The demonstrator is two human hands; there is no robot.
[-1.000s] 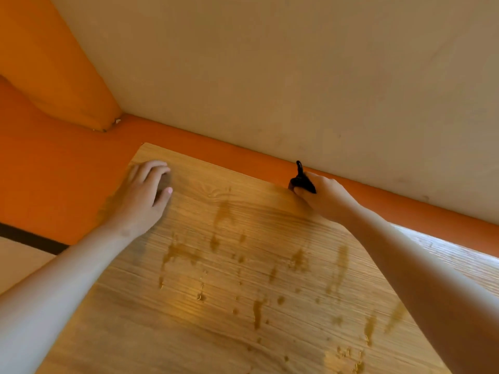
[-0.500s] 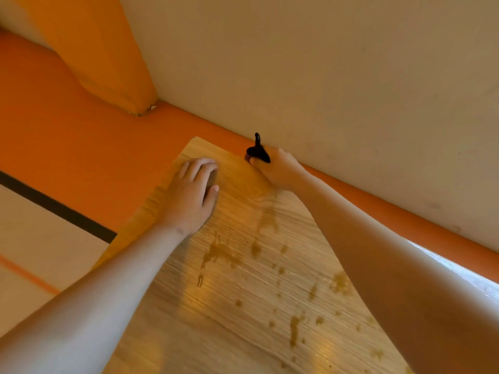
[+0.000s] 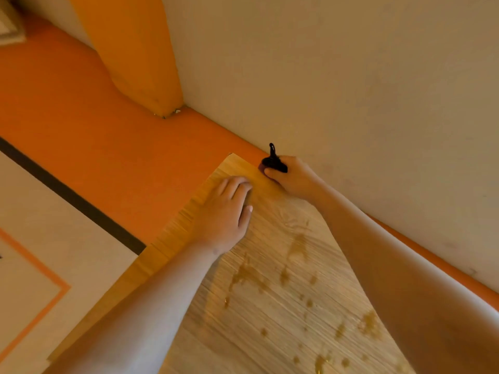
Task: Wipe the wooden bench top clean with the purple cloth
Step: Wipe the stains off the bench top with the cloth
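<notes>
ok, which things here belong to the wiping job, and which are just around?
Job: wooden bench top; its brown stains; purple cloth, gripped by the right hand; left hand, flat on the bench.
Just around: wall; orange pillar; orange floor; black floor stripe.

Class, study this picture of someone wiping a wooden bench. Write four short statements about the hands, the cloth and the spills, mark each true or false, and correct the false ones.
1. The right hand grips the bunched cloth at the far edge of the bench top, next to the wall. True.
2. The left hand holds a second cloth. False: it rests on the wood, holding nothing.
3. Brown spill marks dot the wood nearer the person than either hand. True.
4. The cloth lies spread over the spill marks. False: it is bunched in the right hand, away from them.
</notes>
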